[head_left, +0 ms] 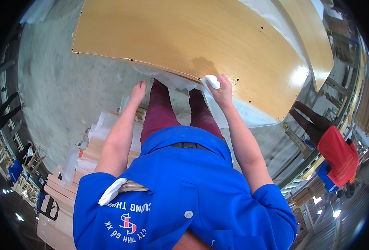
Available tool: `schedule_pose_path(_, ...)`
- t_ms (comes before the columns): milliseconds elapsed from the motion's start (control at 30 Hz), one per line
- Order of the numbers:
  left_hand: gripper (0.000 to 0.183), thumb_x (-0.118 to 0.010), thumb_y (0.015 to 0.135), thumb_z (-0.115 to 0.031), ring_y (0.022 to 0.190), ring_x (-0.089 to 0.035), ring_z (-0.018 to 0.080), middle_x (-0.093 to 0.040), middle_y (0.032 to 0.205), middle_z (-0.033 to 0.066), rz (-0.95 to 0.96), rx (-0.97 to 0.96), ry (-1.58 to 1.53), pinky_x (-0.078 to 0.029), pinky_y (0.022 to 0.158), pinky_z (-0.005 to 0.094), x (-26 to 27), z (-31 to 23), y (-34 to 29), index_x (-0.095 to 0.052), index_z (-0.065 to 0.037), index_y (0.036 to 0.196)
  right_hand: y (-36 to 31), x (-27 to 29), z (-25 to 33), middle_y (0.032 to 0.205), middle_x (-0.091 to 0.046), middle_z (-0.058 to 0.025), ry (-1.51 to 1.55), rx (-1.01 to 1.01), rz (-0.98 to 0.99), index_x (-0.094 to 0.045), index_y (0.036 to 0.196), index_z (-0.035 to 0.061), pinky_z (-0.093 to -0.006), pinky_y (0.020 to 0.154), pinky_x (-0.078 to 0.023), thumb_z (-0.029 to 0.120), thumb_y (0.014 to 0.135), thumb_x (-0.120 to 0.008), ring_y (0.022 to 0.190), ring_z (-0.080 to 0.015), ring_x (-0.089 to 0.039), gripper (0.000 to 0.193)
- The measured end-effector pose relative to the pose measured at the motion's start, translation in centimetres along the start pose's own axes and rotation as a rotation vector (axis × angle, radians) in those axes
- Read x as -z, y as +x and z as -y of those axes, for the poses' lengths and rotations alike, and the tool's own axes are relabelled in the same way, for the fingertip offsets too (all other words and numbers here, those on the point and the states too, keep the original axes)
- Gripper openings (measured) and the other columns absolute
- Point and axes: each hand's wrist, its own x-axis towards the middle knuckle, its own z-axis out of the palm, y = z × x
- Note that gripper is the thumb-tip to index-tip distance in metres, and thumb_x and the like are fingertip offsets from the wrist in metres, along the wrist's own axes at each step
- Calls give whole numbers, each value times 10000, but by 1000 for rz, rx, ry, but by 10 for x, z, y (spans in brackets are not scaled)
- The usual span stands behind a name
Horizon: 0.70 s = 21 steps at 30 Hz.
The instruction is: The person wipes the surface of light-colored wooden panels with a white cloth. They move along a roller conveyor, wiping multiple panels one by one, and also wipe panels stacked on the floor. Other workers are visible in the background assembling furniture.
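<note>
My right hand (pixel 223 92) is closed around a white wad (pixel 211 81) that looks like cloth. It presses this at the near edge of a large, light-brown wooden panel (pixel 159 33). The panel has several small dark holes, and a thin white line runs along its near edge from the left corner to the wad. My left hand (pixel 139 92) hangs beside my left leg, apart from the panel, fingers loosely bent with nothing seen in them. White plastic sheeting (pixel 251 114) sticks out from under the panel.
Another curved wooden panel (pixel 313 46) lies at the far right, with white sheeting between the two. Stacked pale boards (pixel 61 187) stand at my lower left. A person in a red top (pixel 338 156) is at the right. White cloth and a folded brown sheet stick out of my shirt pocket.
</note>
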Motion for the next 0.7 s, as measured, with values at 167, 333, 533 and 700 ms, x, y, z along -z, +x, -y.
schedule_pose_path(167,533,-395,906,-432,999,-542,430,-594,1012,288,30,-1,31,-417,869,440,-1,-14,2,-611,45,1001,-4,4,-3,724,-531,-117,4,-7,-13,-540,731,36,-387,615,-439,166,708,-731,701,-303,-546,232)
schedule_pose_path(333,520,-408,902,-430,980,-544,431,-604,987,278,112,-42,98,-416,865,443,-6,-24,4,-617,42,968,-15,16,-14,730,-528,-116,38,-24,-98,-547,737,36,-384,621,-445,150,693,-743,698,-300,-548,231)
schedule_pose_path(533,440,-448,906,-381,848,-599,370,-628,866,231,388,-57,253,-456,746,429,-8,-49,-6,-617,24,892,-38,39,-43,763,-556,-115,77,-100,-197,-590,787,43,-377,635,-455,140,686,-752,718,-291,-567,214)
schedule_pose_path(700,311,-503,914,-278,614,-597,240,-636,755,132,465,-426,312,-471,618,330,-11,-145,-28,-621,5,858,-65,58,-72,784,-580,-115,89,-179,-397,-598,807,37,-367,645,-462,128,681,-762,732,-290,-575,226)
